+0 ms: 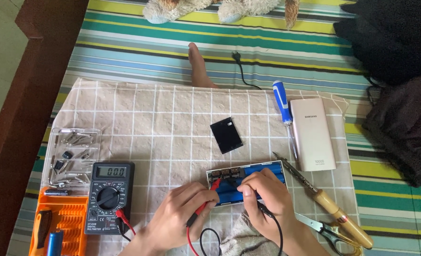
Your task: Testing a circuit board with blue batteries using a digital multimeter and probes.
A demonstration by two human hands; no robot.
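My left hand (179, 215) pinches a red meter probe (206, 201) with its tip on the white board end of a blue battery pack (229, 187). Close beside it, my right hand (267, 199) grips a black probe (262, 207) whose tip touches the same board. Both leads curl back toward me. A black digital multimeter (108, 196) with a lit display lies to the left of my left hand, with a red lead plugged into it.
On the checked cloth (172, 114) lie a black flat cover (226, 135), a pink power bank case (312, 135), a blue-handled screwdriver (283, 102), a wooden-handled soldering iron (324, 201), scissors (331, 232), an orange bit holder (59, 223) and a clear lid with bits (73, 156). A bare foot (198, 66) rests beyond.
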